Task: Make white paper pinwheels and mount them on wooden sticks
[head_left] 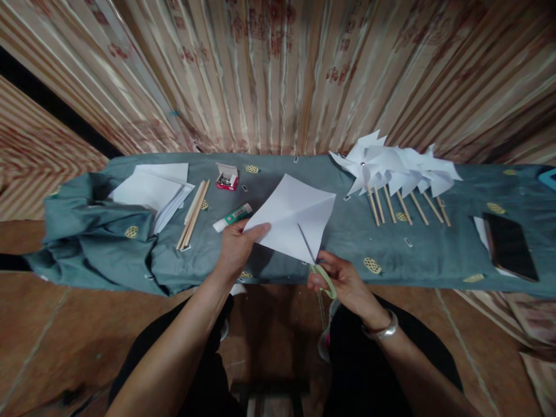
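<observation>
A square sheet of white paper [292, 211] is held above the cloth, one corner pointing away from me. My left hand [241, 240] pinches its left corner, thumb on top. In my right hand [339, 278] is a pair of scissors [325, 279] with light green handles; a blade lies over the paper near its lower right edge, pointing toward the middle. Faint creases run across the sheet. Just beyond my left hand lies a glue stick [234, 217] with a green label.
A small open red box [227, 177] of metal pins stands behind the glue stick. To the left are wooden sticks [194, 215] and a stack of white paper [145, 188]. Several paper pinwheels [395, 168] on sticks lie right, with a dark phone [510, 246] farther right.
</observation>
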Demonstrator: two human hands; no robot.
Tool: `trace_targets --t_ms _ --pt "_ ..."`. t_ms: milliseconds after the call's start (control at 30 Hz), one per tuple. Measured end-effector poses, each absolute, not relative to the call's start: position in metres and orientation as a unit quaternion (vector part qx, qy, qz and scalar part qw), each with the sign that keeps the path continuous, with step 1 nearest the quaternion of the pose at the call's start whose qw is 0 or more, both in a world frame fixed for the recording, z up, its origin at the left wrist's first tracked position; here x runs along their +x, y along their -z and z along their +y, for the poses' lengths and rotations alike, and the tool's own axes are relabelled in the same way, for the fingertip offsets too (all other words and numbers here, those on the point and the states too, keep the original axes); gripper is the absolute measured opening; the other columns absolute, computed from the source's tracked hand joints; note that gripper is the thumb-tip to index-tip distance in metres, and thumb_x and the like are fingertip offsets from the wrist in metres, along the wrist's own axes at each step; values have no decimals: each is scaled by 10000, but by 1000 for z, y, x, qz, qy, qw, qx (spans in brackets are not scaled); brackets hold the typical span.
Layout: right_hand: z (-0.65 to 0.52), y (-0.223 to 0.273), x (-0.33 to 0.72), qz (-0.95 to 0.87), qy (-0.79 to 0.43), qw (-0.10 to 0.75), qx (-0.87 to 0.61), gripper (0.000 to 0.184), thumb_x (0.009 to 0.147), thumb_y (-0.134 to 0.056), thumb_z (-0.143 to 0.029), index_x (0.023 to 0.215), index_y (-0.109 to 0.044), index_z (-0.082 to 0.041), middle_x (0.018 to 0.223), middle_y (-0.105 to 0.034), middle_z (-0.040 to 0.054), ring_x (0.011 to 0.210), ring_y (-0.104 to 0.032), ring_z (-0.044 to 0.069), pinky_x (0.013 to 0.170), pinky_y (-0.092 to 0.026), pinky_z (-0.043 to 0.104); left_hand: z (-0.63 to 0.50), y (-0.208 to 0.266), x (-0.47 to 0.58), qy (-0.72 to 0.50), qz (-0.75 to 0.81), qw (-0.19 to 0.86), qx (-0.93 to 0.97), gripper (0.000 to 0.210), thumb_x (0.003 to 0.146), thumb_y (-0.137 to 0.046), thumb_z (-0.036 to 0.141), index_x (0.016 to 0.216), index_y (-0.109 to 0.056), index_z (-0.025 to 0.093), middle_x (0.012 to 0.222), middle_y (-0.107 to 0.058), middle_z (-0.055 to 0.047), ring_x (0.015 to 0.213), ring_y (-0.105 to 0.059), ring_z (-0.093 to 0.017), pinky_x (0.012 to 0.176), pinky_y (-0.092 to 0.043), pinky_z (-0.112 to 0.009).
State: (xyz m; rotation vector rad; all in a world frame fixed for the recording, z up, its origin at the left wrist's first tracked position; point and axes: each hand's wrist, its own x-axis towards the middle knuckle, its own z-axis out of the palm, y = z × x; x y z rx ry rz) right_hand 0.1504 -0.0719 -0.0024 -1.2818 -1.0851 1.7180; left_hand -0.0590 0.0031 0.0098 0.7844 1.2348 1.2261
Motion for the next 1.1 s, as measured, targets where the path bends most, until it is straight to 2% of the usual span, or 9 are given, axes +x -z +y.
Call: trace_targets --t_ms 433,700,1100 --pt "-72 5 153 -459 -645 351 -500 463 668 -807 -534 902 -608 -188 602 -623 -28 524 -562 99 496 -450 212 2 -12 -58 -511 545 576 331 278 492 -873 318 702 -770 168 660 -713 -11 588 -595 -153 605 -460 -277" --pt "-71 2 152 -444 -648 357 -506 479 617 -838 -529 865 -618 -183 619 -628 -27 535 -562 93 500 -454 208 1 -11 -56 -515 524 597 322 272 489 -883 283 703 -772 157 664 -726 -5 581 -599 -126 616 -467 -255" --pt "-72 5 152 -408 -658 365 -517 528 579 -865 -490 946 -628 -195 581 -619 -46 507 -582 101 479 -470 213 0 -11 -56 -511 526 596 327 261 517 -872 281 721 -773 151 666 -726 -13 577 -599 -127 602 -469 -254"
